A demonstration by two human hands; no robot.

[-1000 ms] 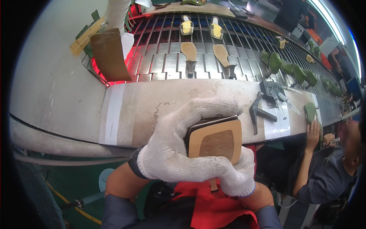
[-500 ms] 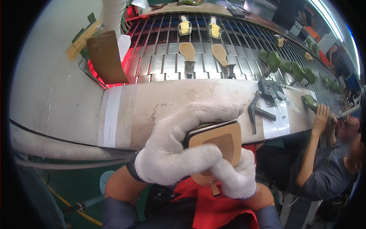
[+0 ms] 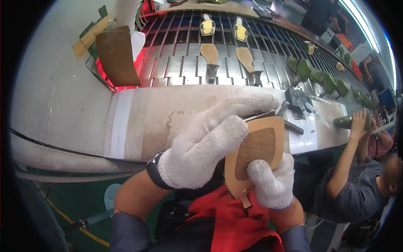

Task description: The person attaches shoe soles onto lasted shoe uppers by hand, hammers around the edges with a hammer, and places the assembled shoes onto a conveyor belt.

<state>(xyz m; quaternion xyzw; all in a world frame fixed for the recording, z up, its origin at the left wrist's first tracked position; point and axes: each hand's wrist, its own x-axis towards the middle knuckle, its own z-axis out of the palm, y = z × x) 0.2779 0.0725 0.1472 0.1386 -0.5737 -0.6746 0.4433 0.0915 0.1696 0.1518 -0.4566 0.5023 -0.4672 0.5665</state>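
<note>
My right hand (image 3: 273, 182), in a white knitted glove, holds a shoe with its sole turned up. Its thumb presses on the tan sole (image 3: 275, 130), which has a darker, patterned brown inset; the other fingers are hidden behind. My left hand (image 3: 210, 143), gloved alike, reaches along the shoe's upper left end with fingers stretched out and the thumb apart from them. That thumb lies by the sole's left edge. Much of the shoe's upper is hidden; a dark rim shows beside the left fingers. A hammer (image 3: 294, 127) lies just beyond the shoe, partly covered by it.
On the slatted conveyor (image 3: 174, 71) stand two tan soles with heels (image 3: 209, 52) and two yellow-filled shoes (image 3: 207, 27). Green shoes (image 3: 317, 75) lie farther right. A dark block (image 3: 296, 98) and syringes (image 3: 317, 114) sit on the bench (image 3: 130, 126). At right, a co-worker (image 3: 350, 185) handles a green shoe.
The shoe has moved right and turned, showing more of its sole. My left thumb has lifted off the sole and the left fingers have straightened. The co-worker's green shoe has tilted level.
</note>
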